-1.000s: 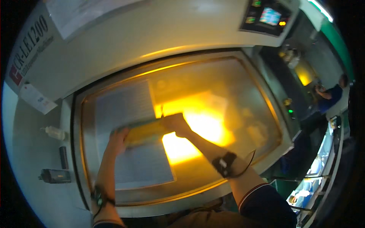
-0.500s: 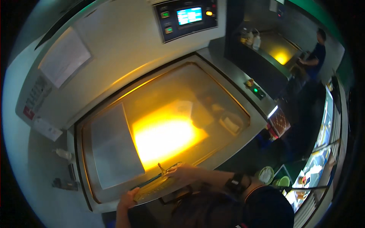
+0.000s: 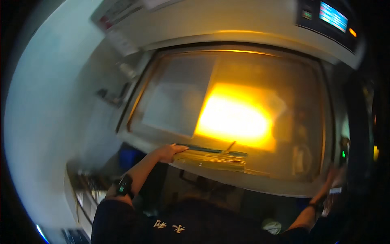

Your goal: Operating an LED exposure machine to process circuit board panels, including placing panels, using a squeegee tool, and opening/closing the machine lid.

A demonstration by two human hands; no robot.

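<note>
My left hand (image 3: 165,153) grips the left end of a yellow see-through sheet (image 3: 211,161) with a dark teal strip (image 3: 203,150) along its far edge. The sheet lies along the front rim of a wide, framed glass work surface (image 3: 302,134). A thin brownish piece (image 3: 230,145) sticks up from it, too blurred to name. My right hand (image 3: 333,175) is away from the sheet, by the right front corner of the machine; motion smears its fingers. A pale sheet (image 3: 178,97) rests on the left part of the glass, next to a bright yellow glow (image 3: 233,118).
Behind the glass rises the machine's pale housing (image 3: 243,34), with a lit screen (image 3: 333,16) at top right. A small green light (image 3: 343,154) shows at the right. Beyond the left rim are a white bottle (image 3: 128,70) and a dark fitting (image 3: 107,96). Low right stands a round container (image 3: 272,226).
My view has swung left. My right hand has let go of the yellow sheet and moved to the right corner. My left hand stays at the sheet's left end.
</note>
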